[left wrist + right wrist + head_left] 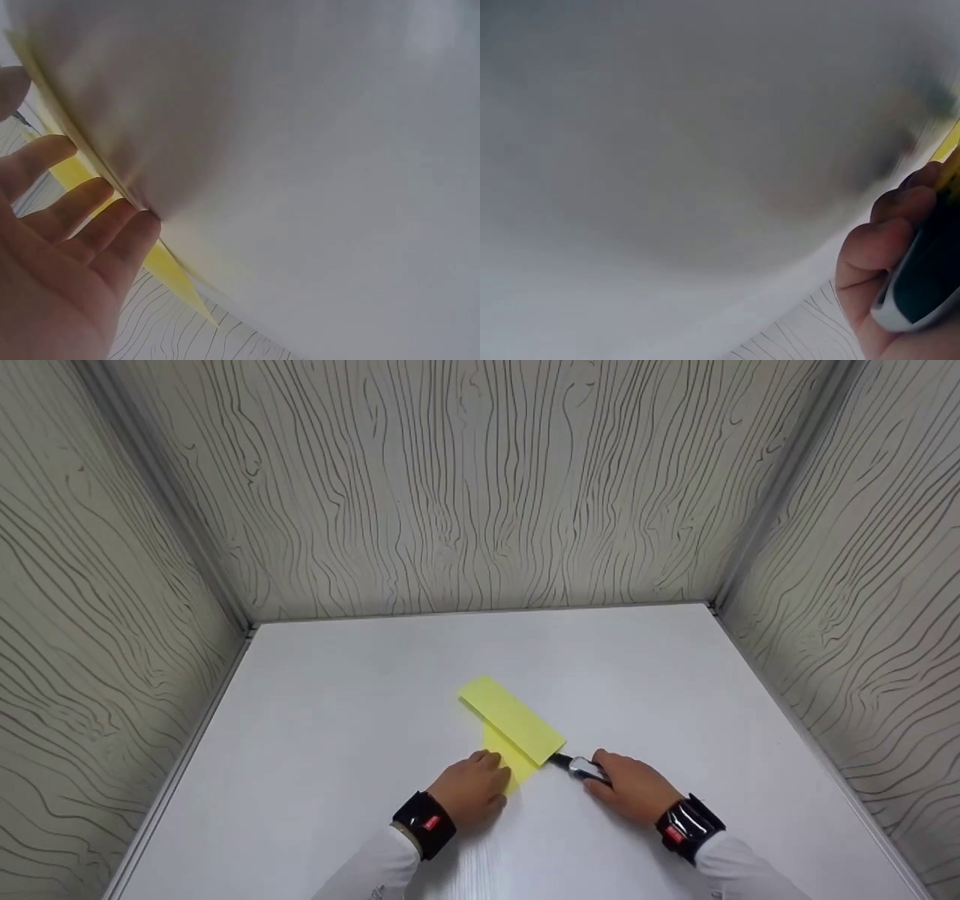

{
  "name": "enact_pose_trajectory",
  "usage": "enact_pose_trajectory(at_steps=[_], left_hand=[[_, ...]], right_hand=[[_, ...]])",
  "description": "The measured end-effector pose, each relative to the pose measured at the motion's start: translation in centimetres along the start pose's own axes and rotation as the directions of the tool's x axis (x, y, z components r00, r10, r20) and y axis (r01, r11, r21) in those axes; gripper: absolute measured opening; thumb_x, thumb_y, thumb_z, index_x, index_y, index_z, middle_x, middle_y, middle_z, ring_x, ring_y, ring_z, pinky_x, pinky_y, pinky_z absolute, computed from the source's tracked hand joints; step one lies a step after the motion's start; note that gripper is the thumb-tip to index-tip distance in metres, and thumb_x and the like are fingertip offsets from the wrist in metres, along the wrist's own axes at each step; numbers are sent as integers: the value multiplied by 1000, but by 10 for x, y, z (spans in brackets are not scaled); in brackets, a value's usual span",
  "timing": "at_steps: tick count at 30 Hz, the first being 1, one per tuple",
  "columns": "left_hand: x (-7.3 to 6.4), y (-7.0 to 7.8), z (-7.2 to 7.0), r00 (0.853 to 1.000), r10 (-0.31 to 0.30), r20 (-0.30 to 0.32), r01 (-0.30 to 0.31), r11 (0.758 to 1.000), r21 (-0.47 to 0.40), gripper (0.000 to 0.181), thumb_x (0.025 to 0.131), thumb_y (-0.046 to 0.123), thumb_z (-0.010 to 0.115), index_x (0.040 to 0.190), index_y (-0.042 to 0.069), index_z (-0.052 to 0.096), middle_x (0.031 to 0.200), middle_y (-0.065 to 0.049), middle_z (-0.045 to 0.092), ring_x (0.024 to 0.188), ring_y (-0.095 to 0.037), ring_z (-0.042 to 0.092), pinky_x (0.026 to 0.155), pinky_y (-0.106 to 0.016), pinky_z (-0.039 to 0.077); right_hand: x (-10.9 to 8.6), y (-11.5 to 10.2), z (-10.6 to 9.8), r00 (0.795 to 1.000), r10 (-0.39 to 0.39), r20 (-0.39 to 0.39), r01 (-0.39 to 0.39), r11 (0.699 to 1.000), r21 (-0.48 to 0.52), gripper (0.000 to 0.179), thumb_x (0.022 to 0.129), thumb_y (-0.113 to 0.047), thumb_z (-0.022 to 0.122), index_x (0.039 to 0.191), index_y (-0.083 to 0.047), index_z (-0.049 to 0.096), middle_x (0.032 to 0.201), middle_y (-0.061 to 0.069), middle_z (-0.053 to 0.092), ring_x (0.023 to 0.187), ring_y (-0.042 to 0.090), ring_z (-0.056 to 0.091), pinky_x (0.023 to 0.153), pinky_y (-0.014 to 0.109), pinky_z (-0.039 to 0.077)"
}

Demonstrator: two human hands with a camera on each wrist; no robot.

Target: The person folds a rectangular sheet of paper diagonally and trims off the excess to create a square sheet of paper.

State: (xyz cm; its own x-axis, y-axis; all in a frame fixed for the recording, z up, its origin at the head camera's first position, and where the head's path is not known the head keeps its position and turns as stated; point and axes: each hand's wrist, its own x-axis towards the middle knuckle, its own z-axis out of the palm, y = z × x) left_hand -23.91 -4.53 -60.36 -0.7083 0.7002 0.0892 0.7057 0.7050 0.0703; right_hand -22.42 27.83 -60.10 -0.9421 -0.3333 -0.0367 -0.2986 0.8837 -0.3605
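A sheet of yellow paper [512, 718] lies folded on the white table, its upper flap slightly raised above the lower layer. My left hand [469, 789] rests on the lower layer near its front corner. In the left wrist view, the fingers [82, 206] reach out along the paper [176, 277] and press it down. My right hand [637, 786] grips a black and silver utility knife [582, 769]. Its front end slips under the flap at the fold's right end, so the blade is hidden. In the right wrist view, fingers curl around the dark handle [930, 266].
The white table [337, 697] extends around the paper on all sides. Wood-grain panels [450, 487] with grey edge strips enclose its back and both sides. A black band [426, 823] is strapped on each wrist.
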Motion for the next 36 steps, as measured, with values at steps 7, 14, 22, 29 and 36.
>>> enact_pose_trajectory(at_steps=[7, 14, 22, 29, 36], left_hand=[[3, 0, 1, 999, -33, -19, 33, 999, -24, 12, 97, 25, 76, 93, 14, 72, 107, -2, 66, 94, -18, 56, 76, -28, 55], [7, 6, -2, 994, -100, -49, 94, 989, -117, 28, 96, 6, 72, 122, 6, 66, 136, -12, 61, 112, -27, 64, 77, -30, 61], [18, 12, -6, 990, -138, 37, 142, 984, -108, 87, 86, -1, 74, 165, 26, 47, 168, -20, 41, 146, -43, 52, 111, -48, 56], [17, 15, -1, 984, -143, 108, 152, 984, -88, 58, 95, 8, 66, 148, 33, 68, 159, -25, 54, 149, -45, 51, 119, -50, 50], [14, 16, -7, 989, -108, 105, 118, 989, -91, 52, 94, 8, 66, 141, 30, 72, 152, -26, 60, 143, -42, 58, 119, -47, 51]], right_hand=[[-3, 5, -3, 1000, 28, -2, -28, 999, -19, 22, 103, -36, 73, 103, -21, 58, 77, -7, 47, 69, 11, 46, 64, 31, 36], [-3, 9, 0, 1000, 25, -8, -25, 998, -50, 23, 103, -38, 74, 104, -21, 58, 76, -8, 46, 68, 11, 44, 63, 30, 34], [-1, -1, -2, 999, 30, -11, -31, 997, -64, 23, 102, -38, 75, 101, -22, 59, 75, -9, 47, 67, 10, 44, 62, 29, 34], [-2, -3, -3, 999, 1, -42, -5, 996, -88, 24, 101, -37, 76, 99, -20, 58, 75, -9, 44, 67, 10, 42, 62, 29, 33], [-1, 1, -7, 997, 13, -75, -19, 996, -86, 19, 101, -32, 76, 106, -18, 64, 78, -8, 45, 68, 11, 43, 64, 31, 37]])
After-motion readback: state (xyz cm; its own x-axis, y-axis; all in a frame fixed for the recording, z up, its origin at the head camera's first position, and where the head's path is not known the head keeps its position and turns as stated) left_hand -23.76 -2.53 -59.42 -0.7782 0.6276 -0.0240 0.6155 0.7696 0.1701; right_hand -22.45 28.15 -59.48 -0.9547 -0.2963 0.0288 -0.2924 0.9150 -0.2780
